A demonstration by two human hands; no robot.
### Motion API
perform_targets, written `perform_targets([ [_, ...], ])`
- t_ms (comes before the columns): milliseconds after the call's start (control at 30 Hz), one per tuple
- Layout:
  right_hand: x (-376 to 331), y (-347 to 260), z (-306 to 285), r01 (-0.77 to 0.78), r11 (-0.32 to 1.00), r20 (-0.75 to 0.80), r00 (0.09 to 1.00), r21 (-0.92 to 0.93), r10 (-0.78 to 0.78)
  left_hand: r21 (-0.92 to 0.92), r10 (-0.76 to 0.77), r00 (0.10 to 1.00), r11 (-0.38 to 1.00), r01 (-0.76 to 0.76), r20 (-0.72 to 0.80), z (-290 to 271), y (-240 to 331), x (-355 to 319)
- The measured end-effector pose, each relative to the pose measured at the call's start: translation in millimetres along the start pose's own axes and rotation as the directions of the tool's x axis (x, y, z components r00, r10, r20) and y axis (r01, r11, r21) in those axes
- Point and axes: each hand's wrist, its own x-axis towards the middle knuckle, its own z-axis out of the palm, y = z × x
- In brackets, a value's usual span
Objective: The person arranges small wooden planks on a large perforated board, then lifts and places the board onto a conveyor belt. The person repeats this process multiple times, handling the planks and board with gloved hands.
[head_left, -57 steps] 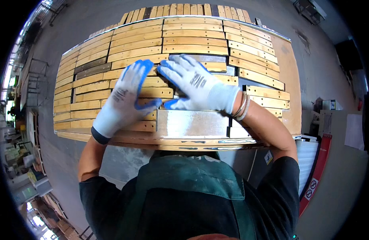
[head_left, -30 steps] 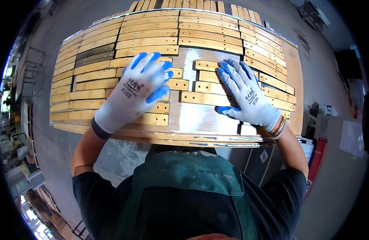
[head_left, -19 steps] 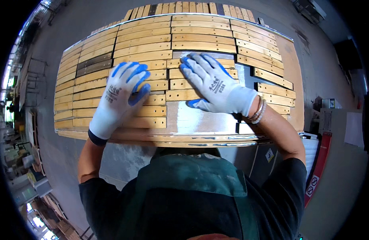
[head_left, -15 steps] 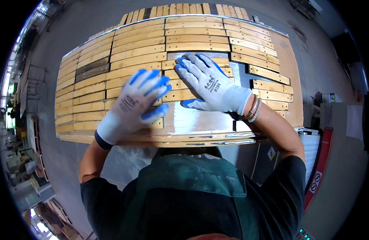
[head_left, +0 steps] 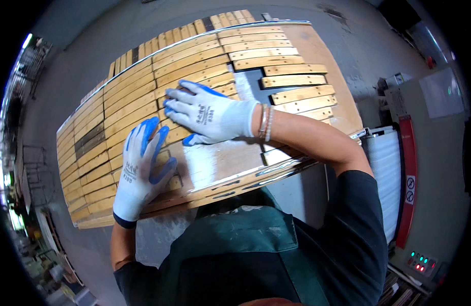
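Pale wooden slats (head_left: 127,102) with small dark holes lie in columns across a large board (head_left: 317,56). My right hand (head_left: 210,112), in a white glove with blue fingertips, lies flat on the slats of a middle column, fingers stretched out. Its thumb reaches over a bare, shiny patch of the board. To the left and nearer me, my left hand (head_left: 141,166), gloved alike, rests over more slats with its fingers extended and thumb apart. Neither hand grips anything. The palms cover the slats beneath them.
Loose slats (head_left: 294,80) lie staggered on the right, with gaps between them. Two dark slats (head_left: 90,138) sit among the left columns. Another slatted stack (head_left: 179,34) stands behind the board. At right are a white roll (head_left: 383,178) and a cabinet (head_left: 434,153) with a red strip.
My view has turned, so the board appears tilted. My left hand, blurred before, now rests on the slats. Slats under my right hand have shifted away from me, closing the gap beyond them.
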Motion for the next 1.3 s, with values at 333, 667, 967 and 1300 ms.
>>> perform_targets([
  [333,-244.7,148.3,-75.5,-0.677,0.364,-0.128,0.373,0.639,0.919,0.151,0.164,0.978,0.971,-0.183,0.130,30.1,12.9,87.0],
  [667,-196.9,140.0,17.2,-0.669,0.742,-0.198,0.723,0.038,0.662,0.156,0.119,0.972,0.976,-0.152,0.203,42.8,7.1,97.7],
  [967,-250.9,64.0,-92.2,-0.620,0.671,0.074,0.754,0.408,0.652,0.137,0.112,0.978,0.981,-0.137,0.176,46.5,4.5,93.5],
  [1300,-271.2,16.7,-113.6,-0.592,0.790,0.235,0.800,0.160,0.552,0.124,0.136,0.982,0.980,-0.152,0.128,50.4,-4.4,88.6],
])
